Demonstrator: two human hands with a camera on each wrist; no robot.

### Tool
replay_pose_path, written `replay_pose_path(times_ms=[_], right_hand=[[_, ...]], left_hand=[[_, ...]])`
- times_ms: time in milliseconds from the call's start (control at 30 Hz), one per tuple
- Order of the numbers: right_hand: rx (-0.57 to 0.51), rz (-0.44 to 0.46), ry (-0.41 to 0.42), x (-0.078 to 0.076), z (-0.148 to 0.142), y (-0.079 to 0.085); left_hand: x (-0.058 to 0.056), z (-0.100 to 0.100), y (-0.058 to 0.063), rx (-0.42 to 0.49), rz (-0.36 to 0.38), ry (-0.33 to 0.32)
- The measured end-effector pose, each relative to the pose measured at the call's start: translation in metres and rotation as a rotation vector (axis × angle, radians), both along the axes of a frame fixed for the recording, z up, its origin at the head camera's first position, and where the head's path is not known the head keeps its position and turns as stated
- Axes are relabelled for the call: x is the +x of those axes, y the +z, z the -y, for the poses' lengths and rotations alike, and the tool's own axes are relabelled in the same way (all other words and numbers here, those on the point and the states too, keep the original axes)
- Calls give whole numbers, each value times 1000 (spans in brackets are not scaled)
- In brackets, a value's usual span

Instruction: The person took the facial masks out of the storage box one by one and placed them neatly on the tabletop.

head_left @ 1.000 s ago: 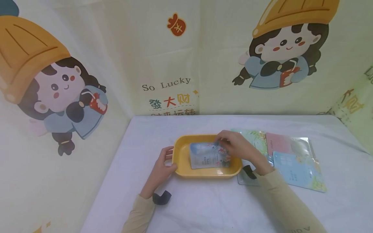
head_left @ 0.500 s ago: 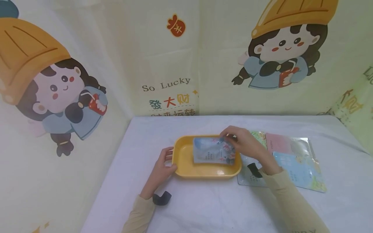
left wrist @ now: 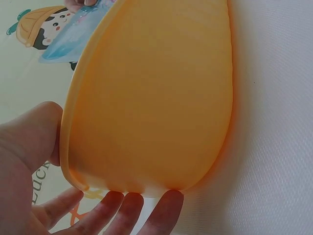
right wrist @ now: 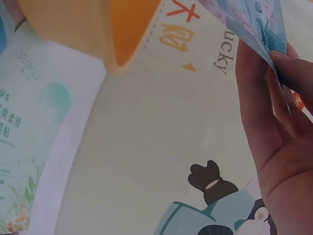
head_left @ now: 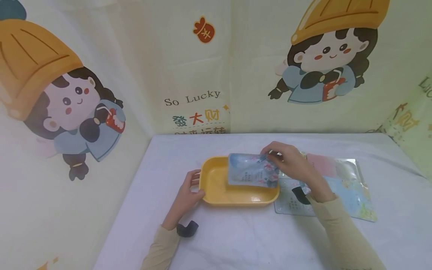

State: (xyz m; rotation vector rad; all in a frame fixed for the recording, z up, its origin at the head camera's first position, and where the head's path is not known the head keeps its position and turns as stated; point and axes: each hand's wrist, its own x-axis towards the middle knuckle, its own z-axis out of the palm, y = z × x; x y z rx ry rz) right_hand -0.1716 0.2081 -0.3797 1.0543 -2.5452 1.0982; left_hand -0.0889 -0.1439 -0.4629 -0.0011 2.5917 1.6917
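Note:
In the head view, my left hand (head_left: 185, 191) holds the left end of a yellow tray (head_left: 216, 198). Its thumb lies at the rim and its fingertips touch the outer end wall, as the left wrist view shows. My right hand (head_left: 291, 163) pinches the upper right corner of a blue, floral face mask packet (head_left: 248, 170) between thumb and fingers. The packet is tilted and raised over the tray's right part. Seen in the right wrist view, the packet (right wrist: 264, 29) is bent and edge-on between the fingers.
Several flat mask packets overlap on the white-covered table (head_left: 243, 240) right of the tray: a pink and silver packet (head_left: 324, 165), a light blue packet (head_left: 354, 198), and a green-printed packet (head_left: 291, 198) below the right wrist. A printed cloth backdrop (head_left: 249, 75) rises behind.
My right hand has lifted the blue packet up off the tray floor and shifted it slightly right and away. My left hand and the tray have stayed in place.

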Motion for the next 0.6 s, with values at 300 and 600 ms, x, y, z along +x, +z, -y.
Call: replay_pose_path(times_ms=[300,600], right_hand=[[-14,-34,-2,-2,-13,7],[-16,-36,-9,-4,-29,8]], left_hand=[[-2,-2,-2,2,8,14],[-3,-3,-3,7,6,13]])
